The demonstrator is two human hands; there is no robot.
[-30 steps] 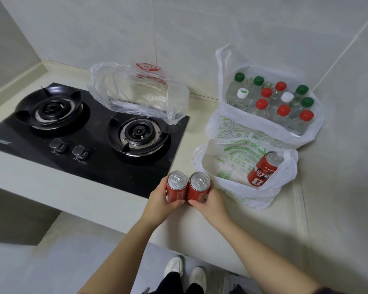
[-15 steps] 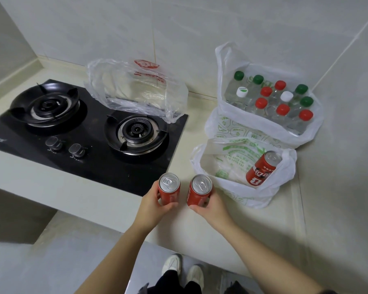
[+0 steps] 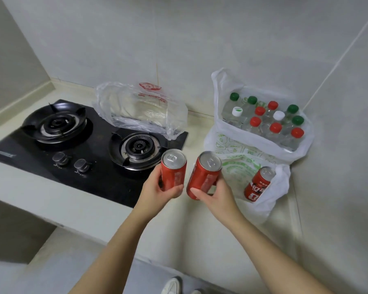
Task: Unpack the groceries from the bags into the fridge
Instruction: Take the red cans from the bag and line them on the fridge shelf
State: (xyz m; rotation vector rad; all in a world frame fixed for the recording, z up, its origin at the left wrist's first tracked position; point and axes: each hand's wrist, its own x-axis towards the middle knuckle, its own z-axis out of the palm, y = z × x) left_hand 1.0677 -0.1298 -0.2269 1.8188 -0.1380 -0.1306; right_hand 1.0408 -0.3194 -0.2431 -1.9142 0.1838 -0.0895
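My left hand [image 3: 157, 190] grips a red soda can [image 3: 174, 169] held upright above the counter's front. My right hand [image 3: 216, 196] grips a second red can [image 3: 204, 174], tilted a little to the right. A third red can [image 3: 258, 184] leans inside the near white plastic bag [image 3: 278, 195] with green print. Behind it a larger white bag [image 3: 232, 143] holds several clear bottles [image 3: 265, 119] with green, red and white caps. No fridge is in view.
A black two-burner gas hob [image 3: 73, 145] fills the counter's left side. A clear plastic bag [image 3: 140, 109] with red print lies at its back right corner. Tiled walls close the back and right. My shoes [image 3: 172, 285] show below the counter edge.
Both hands have lifted their cans off the counter toward me and drawn them apart; the two cans stood touching side by side a second ago.
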